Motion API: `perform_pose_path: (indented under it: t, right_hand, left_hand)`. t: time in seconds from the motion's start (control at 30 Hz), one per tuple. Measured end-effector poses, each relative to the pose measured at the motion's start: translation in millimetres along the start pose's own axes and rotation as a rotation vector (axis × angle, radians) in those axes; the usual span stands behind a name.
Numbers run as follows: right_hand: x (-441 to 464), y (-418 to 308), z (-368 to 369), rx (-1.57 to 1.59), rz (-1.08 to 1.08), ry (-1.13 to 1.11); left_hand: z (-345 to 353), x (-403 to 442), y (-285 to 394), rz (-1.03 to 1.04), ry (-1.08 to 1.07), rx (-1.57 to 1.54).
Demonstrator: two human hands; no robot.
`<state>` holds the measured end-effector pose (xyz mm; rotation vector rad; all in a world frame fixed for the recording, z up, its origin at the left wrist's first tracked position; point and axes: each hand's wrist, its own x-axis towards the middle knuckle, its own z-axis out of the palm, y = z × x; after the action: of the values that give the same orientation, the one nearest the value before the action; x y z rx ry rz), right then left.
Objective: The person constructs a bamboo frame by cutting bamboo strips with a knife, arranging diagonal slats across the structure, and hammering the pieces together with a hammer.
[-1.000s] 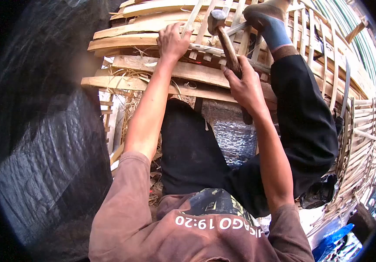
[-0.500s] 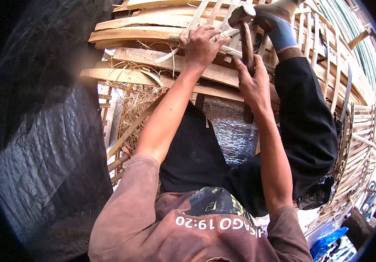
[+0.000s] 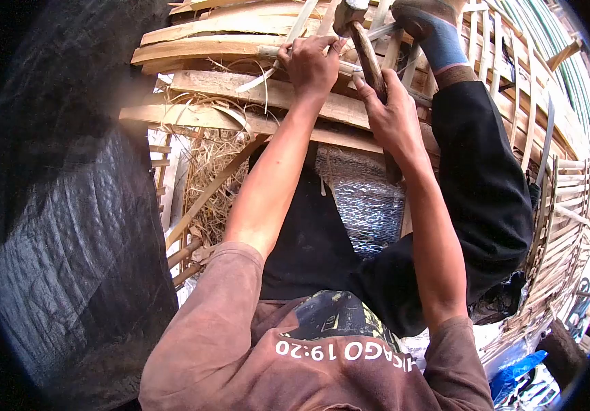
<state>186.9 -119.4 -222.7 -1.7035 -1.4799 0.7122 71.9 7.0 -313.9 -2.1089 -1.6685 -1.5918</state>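
Observation:
My right hand (image 3: 394, 113) is wrapped round the wooden handle of a hammer (image 3: 369, 63), whose metal head points up near the top of the view. Just left of the hammer, my left hand (image 3: 311, 67) is closed, its thumb and fingers pinched near the head. What those fingertips hold is too small to name. Beneath that hand a thin pale strip (image 3: 271, 52) lies across the wooden slats (image 3: 219, 46). A curled shaving (image 3: 257, 82) hangs beside my left wrist.
My socked foot (image 3: 439, 41) rests on the slats right of the hammer. A black sheet (image 3: 82, 226) hangs at the left. Dry shavings (image 3: 213, 171) lie below the planks. Slatted panels (image 3: 562, 226) stand at the right, with a blue plastic bag (image 3: 518, 370) lower down.
My left hand has moved right along the slats, towards the hammer, and its fingers have drawn together. The hammer and my right hand have shifted slightly right overall.

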Motion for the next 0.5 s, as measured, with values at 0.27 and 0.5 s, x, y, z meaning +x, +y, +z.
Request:
perform_pose_path:
  t: [0.27,0.5]
  right_hand:
    - [4.8,-16.1,-8.3,0.030,-0.132,0.020]
    - [17.4,-29.7,-20.8,-0.200,-0.187,0.031]
  left_hand:
    - [7.0,-2.3,-4.8,0.003,0.066,0.036]
    - [5.3,-1.8,-4.8,-0.015,0.055,-0.010]
